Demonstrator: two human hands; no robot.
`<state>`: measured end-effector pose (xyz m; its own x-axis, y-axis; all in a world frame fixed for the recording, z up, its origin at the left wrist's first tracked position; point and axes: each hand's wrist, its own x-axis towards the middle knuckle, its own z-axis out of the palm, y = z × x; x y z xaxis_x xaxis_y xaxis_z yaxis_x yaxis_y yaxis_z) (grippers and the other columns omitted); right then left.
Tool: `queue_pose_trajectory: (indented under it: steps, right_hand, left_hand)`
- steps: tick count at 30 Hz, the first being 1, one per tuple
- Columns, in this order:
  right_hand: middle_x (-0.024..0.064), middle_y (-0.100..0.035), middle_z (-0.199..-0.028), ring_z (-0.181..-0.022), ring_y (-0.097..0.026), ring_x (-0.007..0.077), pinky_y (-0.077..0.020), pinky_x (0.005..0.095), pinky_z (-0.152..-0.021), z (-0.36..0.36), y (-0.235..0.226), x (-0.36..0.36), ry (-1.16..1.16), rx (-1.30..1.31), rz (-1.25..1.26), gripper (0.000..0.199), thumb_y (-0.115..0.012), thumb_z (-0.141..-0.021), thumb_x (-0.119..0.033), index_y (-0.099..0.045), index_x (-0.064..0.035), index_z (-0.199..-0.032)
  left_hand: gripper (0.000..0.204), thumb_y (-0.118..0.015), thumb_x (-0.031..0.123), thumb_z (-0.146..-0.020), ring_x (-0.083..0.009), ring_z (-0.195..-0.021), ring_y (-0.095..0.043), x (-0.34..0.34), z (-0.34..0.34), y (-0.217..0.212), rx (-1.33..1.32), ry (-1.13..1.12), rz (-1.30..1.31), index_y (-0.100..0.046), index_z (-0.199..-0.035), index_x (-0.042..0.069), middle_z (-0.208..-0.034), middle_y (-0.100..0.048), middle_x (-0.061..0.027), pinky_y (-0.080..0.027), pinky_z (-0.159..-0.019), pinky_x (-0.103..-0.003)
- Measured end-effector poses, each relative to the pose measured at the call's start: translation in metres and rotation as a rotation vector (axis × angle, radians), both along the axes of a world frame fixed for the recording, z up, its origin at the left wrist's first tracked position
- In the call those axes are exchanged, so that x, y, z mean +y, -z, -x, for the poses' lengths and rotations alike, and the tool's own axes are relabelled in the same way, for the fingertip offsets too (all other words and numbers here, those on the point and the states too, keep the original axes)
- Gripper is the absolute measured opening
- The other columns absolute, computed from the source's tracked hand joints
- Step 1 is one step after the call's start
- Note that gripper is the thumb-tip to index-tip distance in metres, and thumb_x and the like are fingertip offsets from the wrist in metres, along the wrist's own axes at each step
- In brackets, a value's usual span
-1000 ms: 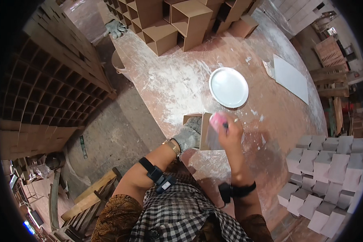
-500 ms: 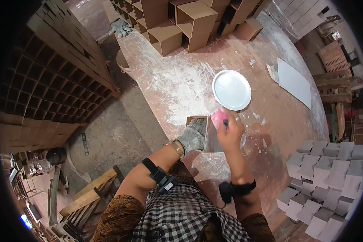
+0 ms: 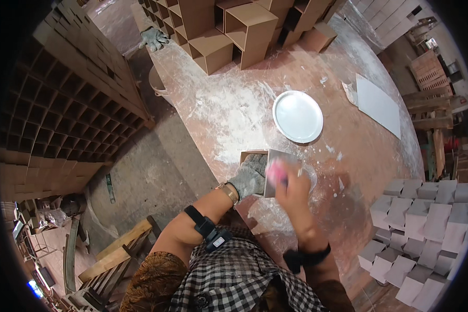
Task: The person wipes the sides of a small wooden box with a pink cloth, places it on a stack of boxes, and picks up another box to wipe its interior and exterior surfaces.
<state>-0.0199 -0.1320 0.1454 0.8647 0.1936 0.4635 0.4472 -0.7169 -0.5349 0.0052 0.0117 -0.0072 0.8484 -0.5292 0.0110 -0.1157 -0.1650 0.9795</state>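
Observation:
My left hand (image 3: pixel 252 173), in a grey knitted work glove, reaches into the open end of a small brown board box (image 3: pixel 254 152); the box wall hides its fingertips. The box's right face (image 3: pixel 282 155) has a whitish coat. Against that face my bare right hand (image 3: pixel 295 188) holds a pink sponge-like pad (image 3: pixel 277 172) with a dark part between the fingers, blurred by motion. Just beyond the box, a round white lid or shallow dish (image 3: pixel 297 116) with a pale coating lies on the table.
The brown table (image 3: pixel 203 130) is smeared with white. Brown boxes (image 3: pixel 211 49) are stacked at its far side, beside a grey glove (image 3: pixel 153 39). A white panel (image 3: pixel 379 106) lies at right. Whitish boxes (image 3: pixel 416 216) stand lower right; a tall stack of open boxes (image 3: pixel 73 99) rises left.
My right hand and the pink pad have moved down and slightly left, along the box's whitish face. My left hand remains inside the box.

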Motion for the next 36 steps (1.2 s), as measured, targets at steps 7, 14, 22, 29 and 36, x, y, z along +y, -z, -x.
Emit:
queue_pose_trajectory:
  steps: [7,14,22,29,36]
  right_hand:
    - [0.0144,-0.063,-0.089,-0.073,-0.061,0.0293,-0.0494,0.0382,-0.066,0.0,-0.01,0.003,-0.041,0.0,-0.038,0.03,-0.053,-0.067,-0.003,-0.064,-0.0053,-0.095]
    - [0.0142,-0.063,-0.088,-0.078,-0.059,0.0326,-0.0482,0.0398,-0.068,0.001,0.011,0.002,-0.152,-0.095,-0.122,0.033,-0.053,-0.068,-0.004,-0.063,-0.0061,-0.099]
    - [0.0143,-0.063,-0.089,-0.079,-0.06,0.0313,-0.0475,0.0402,-0.07,-0.028,0.016,-0.028,-0.065,-0.005,-0.137,0.038,-0.053,-0.066,-0.002,-0.062,-0.0071,-0.103]
    - [0.0138,-0.063,-0.091,-0.08,-0.06,0.0309,-0.0464,0.0384,-0.071,0.017,0.012,-0.021,-0.164,-0.015,-0.106,0.037,-0.052,-0.067,-0.001,-0.061,-0.0089,-0.102]
    - [0.0133,-0.063,-0.091,-0.083,-0.06,0.0317,-0.0467,0.0393,-0.076,-0.023,0.023,-0.038,-0.09,-0.028,-0.14,0.034,-0.055,-0.069,-0.001,-0.062,-0.0075,-0.102]
  left_hand:
    - [0.057,-0.054,0.035,-0.074,-0.0325,-0.112,-0.045,0.009,-0.003,-0.007,-0.191,0.112,-0.246,-0.047,-0.121,0.003,-0.119,-0.05,-0.0195,-0.031,-0.097,-0.043]
    - [0.065,-0.053,0.039,-0.077,-0.0325,-0.12,-0.039,0.0,0.005,0.051,-0.838,-0.105,-0.655,-0.04,-0.129,0.003,-0.127,-0.044,-0.0208,-0.025,-0.102,-0.045]
    - [0.067,-0.05,0.04,-0.078,-0.0322,-0.123,-0.037,-0.003,-0.016,-0.076,0.005,0.207,-0.429,-0.036,-0.132,0.002,-0.131,-0.04,-0.0224,-0.022,-0.105,-0.045]
    - [0.068,-0.051,0.043,-0.078,-0.0305,-0.125,-0.034,0.01,-0.006,-0.02,-0.038,0.107,-0.393,-0.037,-0.131,0.002,-0.132,-0.038,-0.022,-0.021,-0.105,-0.043]
    - [0.075,-0.057,0.045,-0.073,-0.0317,-0.123,-0.038,-0.005,-0.016,-0.09,-0.221,0.264,-0.723,-0.037,-0.131,0.002,-0.13,-0.04,-0.0223,-0.025,-0.103,-0.042]
